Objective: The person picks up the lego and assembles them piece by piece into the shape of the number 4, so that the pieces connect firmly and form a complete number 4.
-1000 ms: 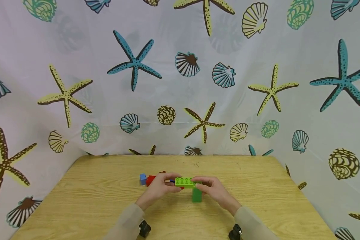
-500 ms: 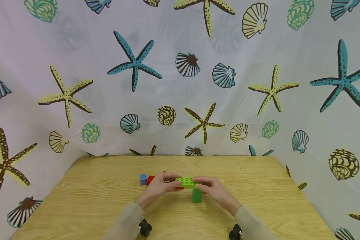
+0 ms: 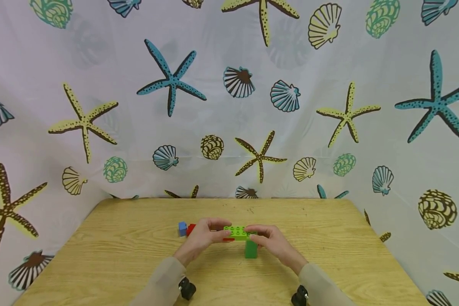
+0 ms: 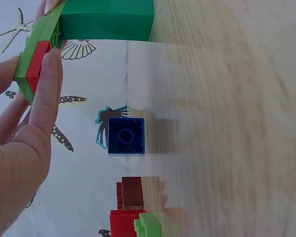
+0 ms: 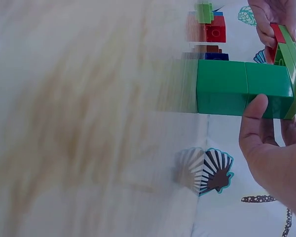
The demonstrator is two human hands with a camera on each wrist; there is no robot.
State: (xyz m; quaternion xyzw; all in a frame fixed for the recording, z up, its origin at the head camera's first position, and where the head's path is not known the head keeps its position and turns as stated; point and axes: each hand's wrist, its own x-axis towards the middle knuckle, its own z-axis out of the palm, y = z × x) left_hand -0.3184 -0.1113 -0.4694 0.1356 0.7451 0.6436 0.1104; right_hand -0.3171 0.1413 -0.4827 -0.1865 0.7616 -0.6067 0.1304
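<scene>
A long light green brick lies across the top of a tower of two dark green blocks, sticking out to the left. Under its overhanging left end sits a red brick. My left hand pinches that end, with fingers against the red brick and the thumb on the studded side. My right hand grips the other end, fingers curled at the tower's upper block. In the head view the left hand hides part of the loose bricks behind it.
A dark blue brick stands on the wooden table behind the hands. Beyond it are a brown brick, a red brick and a light green piece. A lighter blue brick sits farther left. A patterned cloth hangs behind.
My left hand's fingers have shifted slightly on the light green brick's left end, and the hand now covers the dark blue brick in the head view. The right hand stays in place.
</scene>
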